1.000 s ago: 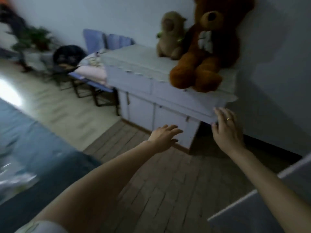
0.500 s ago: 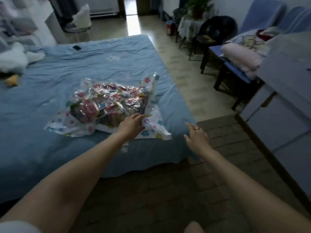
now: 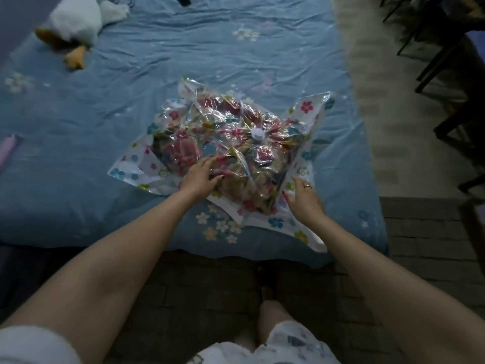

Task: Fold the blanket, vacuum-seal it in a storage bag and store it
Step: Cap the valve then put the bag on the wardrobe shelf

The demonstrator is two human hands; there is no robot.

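A clear storage bag printed with coloured flowers lies near the front edge of the blue bed, shrunk tight around the folded blanket inside. A round white valve sits on top of it. My left hand rests with straight fingers on the bag's near-left part. My right hand touches the bag's near-right flap with fingers extended and a ring showing.
A white plush toy lies at the bed's far left, a dark phone at the far edge, a pink object at the left. Dark chair legs stand on the floor to the right. My legs are below.
The view swung from the cabinet with the plush bears to the bed. Both hands reached forward and came down onto the sealed bag.
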